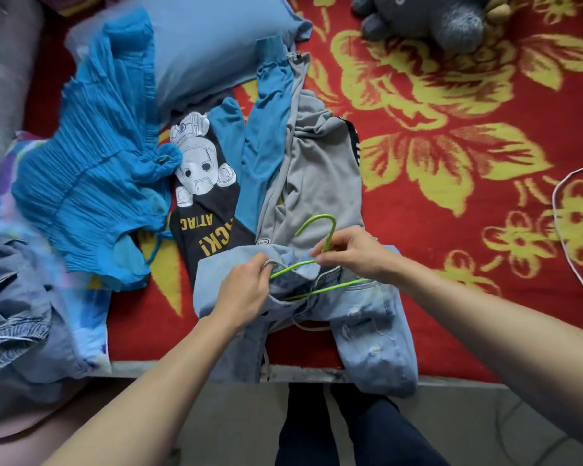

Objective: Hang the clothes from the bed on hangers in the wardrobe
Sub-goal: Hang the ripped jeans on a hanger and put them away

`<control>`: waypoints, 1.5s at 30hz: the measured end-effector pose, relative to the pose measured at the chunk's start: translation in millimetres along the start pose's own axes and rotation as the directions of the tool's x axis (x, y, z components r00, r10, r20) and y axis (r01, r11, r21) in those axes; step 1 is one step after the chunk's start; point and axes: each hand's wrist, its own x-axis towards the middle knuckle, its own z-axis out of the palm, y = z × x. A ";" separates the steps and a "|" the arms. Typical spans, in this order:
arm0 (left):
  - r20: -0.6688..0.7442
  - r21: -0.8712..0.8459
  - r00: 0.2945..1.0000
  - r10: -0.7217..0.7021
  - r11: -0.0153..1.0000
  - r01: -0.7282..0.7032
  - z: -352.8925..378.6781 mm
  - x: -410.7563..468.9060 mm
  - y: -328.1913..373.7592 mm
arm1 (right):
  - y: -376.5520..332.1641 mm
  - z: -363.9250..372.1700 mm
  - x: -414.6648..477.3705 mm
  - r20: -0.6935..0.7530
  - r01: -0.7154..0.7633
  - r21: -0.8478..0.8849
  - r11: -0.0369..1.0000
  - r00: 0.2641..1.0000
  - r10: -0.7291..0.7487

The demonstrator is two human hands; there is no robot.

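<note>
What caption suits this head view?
The left hand and right hand fit a green hanger into light jeans on the bed.

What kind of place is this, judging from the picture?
Most likely a bedroom at home. A bed with a red flowered blanket holds a blue pillow, a grey plush toy and loose clothes; jeans with a green hanger in the waist lie at its edge.

Faded, distressed denim jeans [367,317]; smooth, glossy green coated hanger [320,230]; finely pleated, crinkled blue cloth dress [91,183]; matt grey jersey garment [320,176]; woven floral bedcover [451,129]; fuzzy grey plush toy [431,18].
</note>
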 end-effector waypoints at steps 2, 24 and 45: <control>0.010 0.083 1.000 0.010 0.997 -0.011 -1.4 -1.8 -4.3 | -2.5 -21.0 3.7 0.142 -0.178 0.153 0.972 0.977 0.157; -0.352 0.242 0.924 0.149 0.968 -0.064 -53.9 -11.4 -12.8 | 49.7 -87.1 -37.6 -0.300 -0.453 -0.047 0.890 0.857 0.420; -0.382 0.075 0.905 0.187 0.982 -0.171 -94.8 -27.8 6.4 | -26.6 -51.5 -48.3 -0.104 0.011 -0.854 0.521 0.976 -0.191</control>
